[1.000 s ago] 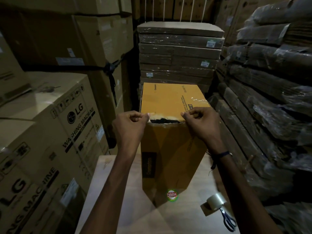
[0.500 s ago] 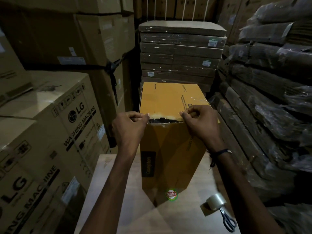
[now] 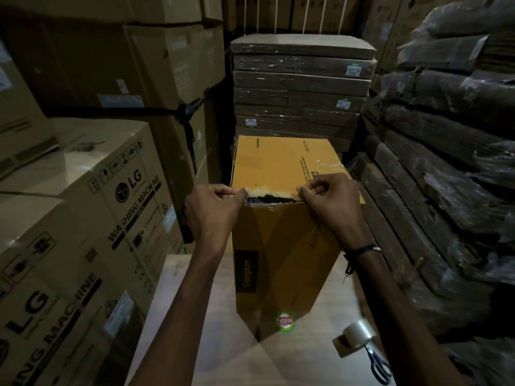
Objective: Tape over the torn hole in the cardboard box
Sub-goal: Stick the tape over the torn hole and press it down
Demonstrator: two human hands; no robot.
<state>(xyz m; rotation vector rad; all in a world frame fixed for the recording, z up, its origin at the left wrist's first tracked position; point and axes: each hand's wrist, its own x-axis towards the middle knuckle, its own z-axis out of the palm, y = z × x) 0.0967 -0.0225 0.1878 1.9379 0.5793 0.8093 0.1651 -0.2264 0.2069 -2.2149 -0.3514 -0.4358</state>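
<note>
The box [image 3: 281, 246] stands upright on the table [image 3: 223, 352] in front of me, its hole [image 3: 271, 200] a dark ragged gap along the near top edge. My left hand [image 3: 213, 210] and right hand [image 3: 330, 203] sit at either end of that gap, each grip pinched shut, thumb against fingers, apparently on a clear strip of tape I can barely make out. A tape roll [image 3: 356, 334] and scissors [image 3: 377, 364] lie just beside each other at the table's near right.
</note>
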